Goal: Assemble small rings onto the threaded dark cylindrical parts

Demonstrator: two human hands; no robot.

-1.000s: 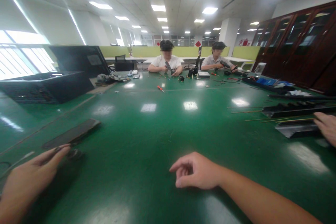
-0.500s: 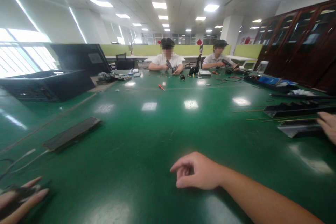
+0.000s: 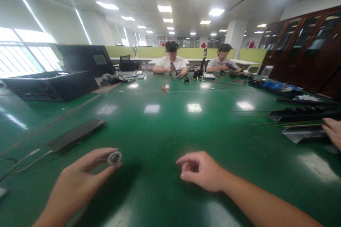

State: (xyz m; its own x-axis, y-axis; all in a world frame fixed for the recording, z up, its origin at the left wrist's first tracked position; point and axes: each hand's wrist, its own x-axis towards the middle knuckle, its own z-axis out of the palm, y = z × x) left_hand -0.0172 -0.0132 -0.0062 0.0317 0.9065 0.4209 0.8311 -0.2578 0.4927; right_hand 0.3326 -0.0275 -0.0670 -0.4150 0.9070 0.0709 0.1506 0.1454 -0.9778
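Note:
My left hand [image 3: 80, 177] is closed above the green table [image 3: 149, 138], a small round part [image 3: 114, 158] pinched between thumb and fingertips. The part has a pale rim and a dark middle; its exact kind cannot be made out. To its right, my right hand [image 3: 201, 172] rests at the tabletop with loosely curled fingers. A gap shows between its thumb and index finger, and nothing is visible in it.
A dark flat bar [image 3: 77, 134] with a white cable lies left. Black metal channels [image 3: 303, 134] and thin rods are at right, where another person's hand [image 3: 333, 131] touches one. An orange screwdriver [image 3: 165, 89], a black case [image 3: 53, 85] and two co-workers [image 3: 170, 62] are farther back.
My left hand has come in from the lower left corner towards the middle, bringing the round part into clear view. My right hand has hardly moved.

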